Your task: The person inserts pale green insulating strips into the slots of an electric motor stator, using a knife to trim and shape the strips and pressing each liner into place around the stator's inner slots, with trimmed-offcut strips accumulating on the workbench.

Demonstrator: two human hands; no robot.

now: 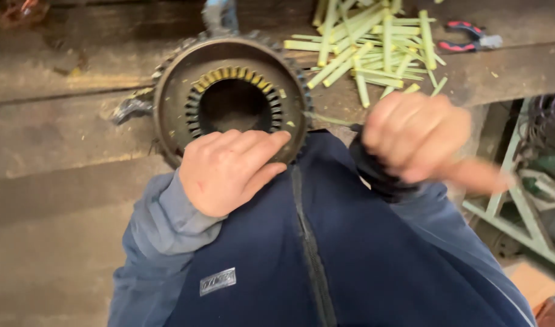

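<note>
Head view is showing a grey rectangular patch (217, 281) on a navy jacket (326, 254), below both hands. Round stator (229, 100) is lying on the bench (59, 121), bore facing up, under the left hand's (226, 172) curled fingertips. Right hand (418, 136), blurred, is closing loosely; its hold is unclear. Green strips (374, 48) are lying beyond it.

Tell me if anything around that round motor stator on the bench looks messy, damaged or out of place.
The pale green strips lie scattered in a loose, criss-crossed heap on the wooden bench behind the stator, not stacked. Red-handled pliers sit beyond them. Only some stator slots show yellow liners. The right hand is motion-blurred; the left hand rests on the stator's rim.
</note>
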